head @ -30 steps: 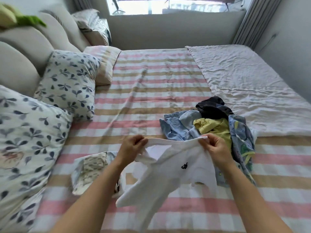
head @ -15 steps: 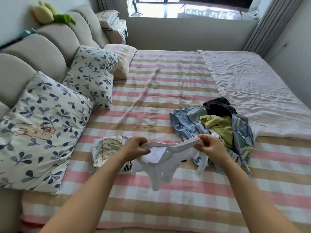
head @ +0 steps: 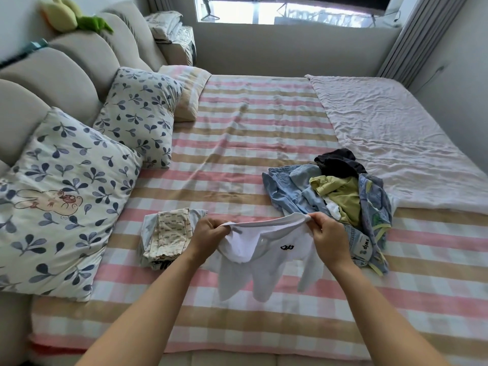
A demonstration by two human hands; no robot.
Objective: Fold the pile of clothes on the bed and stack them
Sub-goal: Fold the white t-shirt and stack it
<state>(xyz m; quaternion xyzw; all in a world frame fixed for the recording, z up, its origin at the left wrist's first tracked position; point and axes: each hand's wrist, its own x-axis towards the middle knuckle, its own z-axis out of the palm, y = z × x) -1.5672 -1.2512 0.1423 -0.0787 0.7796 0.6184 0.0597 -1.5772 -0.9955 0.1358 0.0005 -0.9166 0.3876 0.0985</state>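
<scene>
Bright daylight over the room, seen through a wide, bowed lens.

Light comes from the window [head: 264, 11] at the far end, its panes blown out to near white. It falls evenly on the bed [head: 237, 154] and leaves the colours a little washed. Shadows are soft: a faint one lies under the white garment [head: 277, 257], and darker pockets sit between the pillows [head: 137, 114] and the headboard [head: 66, 70] on the left. The garment's folds lose detail in the brightness. The curtain [head: 422, 35] at far right leans, the bed's near edge curves, and fine detail is slightly smeared throughout.
</scene>
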